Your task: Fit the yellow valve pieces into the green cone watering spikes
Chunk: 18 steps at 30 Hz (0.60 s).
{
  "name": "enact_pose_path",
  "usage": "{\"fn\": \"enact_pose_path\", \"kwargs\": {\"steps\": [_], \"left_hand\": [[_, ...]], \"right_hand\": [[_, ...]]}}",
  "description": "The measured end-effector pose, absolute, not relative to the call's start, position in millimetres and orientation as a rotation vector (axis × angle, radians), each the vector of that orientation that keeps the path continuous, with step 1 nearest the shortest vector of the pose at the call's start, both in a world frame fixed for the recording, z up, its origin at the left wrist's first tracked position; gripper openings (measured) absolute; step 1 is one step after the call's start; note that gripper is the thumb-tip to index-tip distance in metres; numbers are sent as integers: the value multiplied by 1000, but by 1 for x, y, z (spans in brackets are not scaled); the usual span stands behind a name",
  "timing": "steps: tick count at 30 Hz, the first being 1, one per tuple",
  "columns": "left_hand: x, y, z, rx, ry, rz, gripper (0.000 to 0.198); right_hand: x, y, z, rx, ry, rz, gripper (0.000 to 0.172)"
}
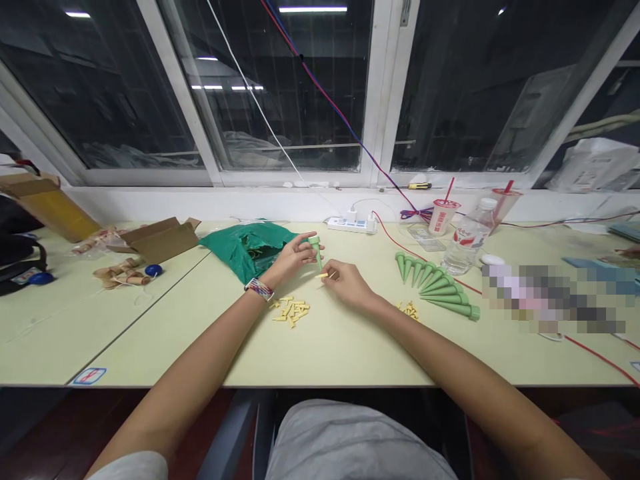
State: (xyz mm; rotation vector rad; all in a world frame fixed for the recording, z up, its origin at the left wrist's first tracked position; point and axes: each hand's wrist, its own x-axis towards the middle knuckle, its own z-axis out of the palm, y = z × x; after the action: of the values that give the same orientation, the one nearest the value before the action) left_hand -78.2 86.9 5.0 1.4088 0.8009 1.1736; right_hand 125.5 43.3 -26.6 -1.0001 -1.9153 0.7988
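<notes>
Grey shirt fabric [360, 443] is bulging up at 6 o'clock, closest to the camera, and 2 bare forearms are reaching from it across a long pale-green table [325, 360]. A white-framed window [280, 87] is running along the table's far side at 12 o'clock, and a pixelated patch [550, 300] is hiding whatever is lying at 3 o'clock.

Near the centre, the left hand [295, 255] is pinching a green plastic cone [315, 253] point-down, while the right hand [347, 281] is pinching a small yellow piece [323, 275] close beside it. The hands are apart, though only just.

A green plastic bag [249, 250] is slumping at 11 o'clock, behind the left hand, and a cardboard box [160, 240] is sitting open at 10 o'clock. More green cones [435, 287] are fanning out at 2 o'clock (their overlap makes them hard to count). A loose pile of yellow pieces [290, 310] is lying just below the left wrist, and a smaller heap [409, 310] is sitting beside the right forearm.

Those heaps are the main obstacles: a careless wrist could scatter them or nudge the fan. A loosened pinch could also drop the small yellow piece, sending it rolling toward the table's near edge.
</notes>
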Motion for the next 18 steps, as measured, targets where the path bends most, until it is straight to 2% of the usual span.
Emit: {"fn": "enact_pose_path", "kwargs": {"steps": [7, 18], "left_hand": [[-68, 80, -1, 1486, 750, 1023, 59], [-60, 71, 1, 1484, 733, 948, 51]], "right_hand": [[144, 46, -20, -906, -1621, 779, 22], [144, 39, -20, -865, -1594, 684, 22]]}}
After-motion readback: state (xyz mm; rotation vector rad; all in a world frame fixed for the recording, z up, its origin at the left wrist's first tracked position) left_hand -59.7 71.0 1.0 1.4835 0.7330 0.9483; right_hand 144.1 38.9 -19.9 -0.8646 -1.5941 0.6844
